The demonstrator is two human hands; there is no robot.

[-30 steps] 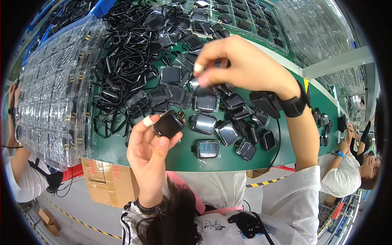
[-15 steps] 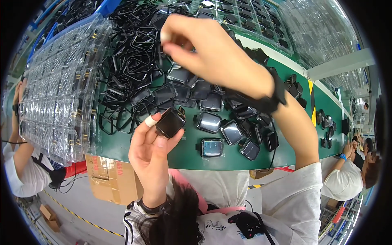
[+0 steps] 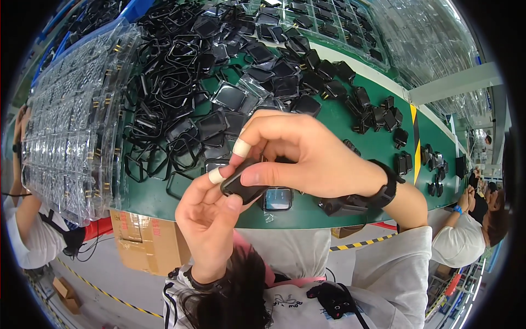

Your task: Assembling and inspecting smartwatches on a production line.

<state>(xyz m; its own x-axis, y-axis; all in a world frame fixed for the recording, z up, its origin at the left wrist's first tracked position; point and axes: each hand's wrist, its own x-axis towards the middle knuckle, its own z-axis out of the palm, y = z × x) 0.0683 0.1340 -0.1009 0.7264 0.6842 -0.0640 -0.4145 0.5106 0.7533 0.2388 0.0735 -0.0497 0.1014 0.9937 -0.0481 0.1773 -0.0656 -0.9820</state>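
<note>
Both hands meet over the near middle of the green bench. My left hand (image 3: 205, 216), with white tape on one finger, grips the lower end of a black watch body (image 3: 246, 189) between thumb and fingertips. From the right, my right hand (image 3: 309, 156) closes on the upper part of it, thumb pressed on the face and a taped finger along the far edge. Whether a separate frame is also in its fingers cannot be made out. Just beyond lies a film-covered watch with a reflective screen (image 3: 278, 199). Behind the hands are flat black screens in clear film (image 3: 230, 96).
Black loop-shaped frames (image 3: 170, 66) are heaped at left, beside stacked clear plastic trays (image 3: 71, 131). Small black blocks (image 3: 378, 116) lie at right, near yellow-black tape (image 3: 416, 142). A filled tray (image 3: 339, 24) stands at the back. Other people sit at both sides; a cardboard box (image 3: 150, 241) is below.
My right hand has come down from the far pile to the watch body, where it now grips alongside my left. The left hand has shifted slightly to the right, and the watch body has tilted.
</note>
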